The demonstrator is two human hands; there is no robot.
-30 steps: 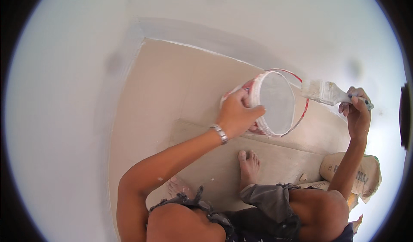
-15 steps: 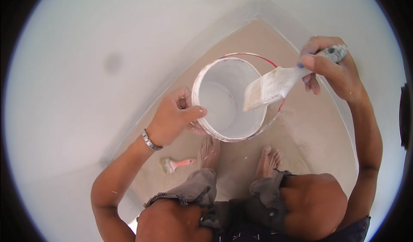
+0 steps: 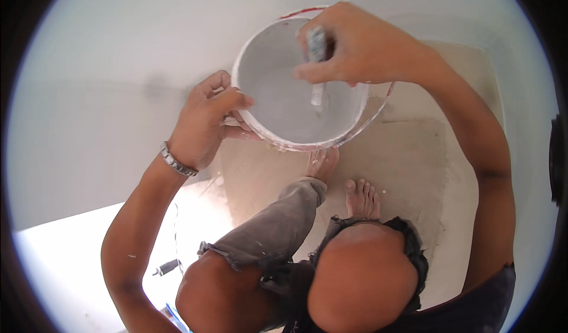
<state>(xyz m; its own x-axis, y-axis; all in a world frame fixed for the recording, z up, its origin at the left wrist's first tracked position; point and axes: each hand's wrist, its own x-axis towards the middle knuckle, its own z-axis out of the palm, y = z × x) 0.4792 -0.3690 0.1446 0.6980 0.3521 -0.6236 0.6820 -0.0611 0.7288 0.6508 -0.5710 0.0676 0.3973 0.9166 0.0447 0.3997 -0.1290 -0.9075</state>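
Note:
A white paint bucket (image 3: 266, 55), its rim smeared and its thin red-and-white wire handle lying to the far and right side, is held up in front of me. My left hand (image 3: 204, 117) grips its left rim, thumb over the edge and fingers outside. Over the bucket's mouth, my right hand (image 3: 367, 49) is closed around a paintbrush (image 3: 318, 93). The brush points down into the bucket, its speckled handle end toward me. Slight blur covers the brush, and I cannot tell whether its bristles touch the pale paint (image 3: 278, 105) inside.
My bare feet (image 3: 362, 200) stand on a dusty beige floor (image 3: 408, 155) under the bucket. A pale wall (image 3: 118, 37) rises at the far and left sides. At the lower left, a black plug-like piece (image 3: 167, 267) on a cord lies in a brightly lit area.
My right hand has swung left, taking the brush from the bucket's right rim down into its mouth. The bucket sits higher and farther left in view. The small red-handled brush has left view.

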